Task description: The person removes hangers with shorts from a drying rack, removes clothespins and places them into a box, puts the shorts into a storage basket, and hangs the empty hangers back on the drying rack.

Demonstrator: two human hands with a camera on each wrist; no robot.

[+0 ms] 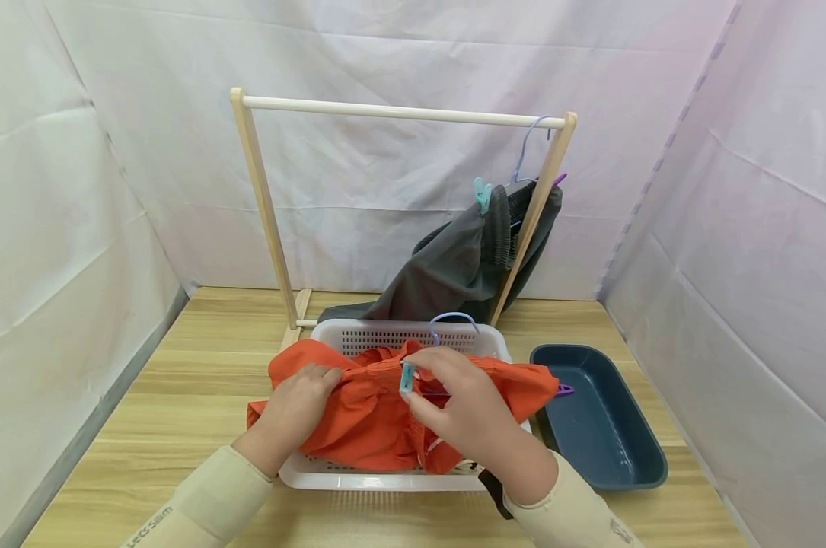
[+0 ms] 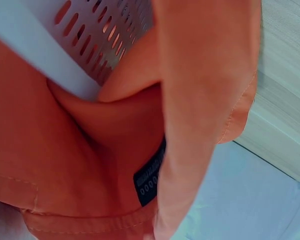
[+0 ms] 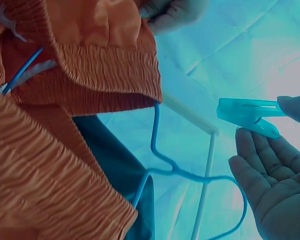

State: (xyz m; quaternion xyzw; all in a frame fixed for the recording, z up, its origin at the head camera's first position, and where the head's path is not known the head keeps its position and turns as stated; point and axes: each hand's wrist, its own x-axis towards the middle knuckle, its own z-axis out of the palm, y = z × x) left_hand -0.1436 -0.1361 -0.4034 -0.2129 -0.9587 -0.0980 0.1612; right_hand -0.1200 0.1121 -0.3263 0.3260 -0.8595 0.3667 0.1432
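Note:
Orange pants (image 1: 365,415) with a gathered elastic waistband (image 3: 110,75) lie bunched over a white basket (image 1: 378,481). My left hand (image 1: 301,403) grips the waistband's left part; in the left wrist view the cloth hides most of it. A blue hanger (image 3: 177,171) runs inside the waistband, its hook (image 1: 454,315) sticking up behind. Between thumb and fingertips, my right hand (image 1: 464,396) pinches a light-blue clothespin (image 3: 247,116). In the right wrist view that clothespin is apart from the cloth. A purple clothespin (image 1: 565,390) shows at the pants' right end.
Behind the basket stands a wooden rack (image 1: 399,113). Dark grey pants (image 1: 447,266) hang at its right end, with a teal clothespin (image 1: 483,195) on their waistband. A dark blue tray (image 1: 649,449) sits right of the basket. White cloth walls surround the table (image 1: 159,426).

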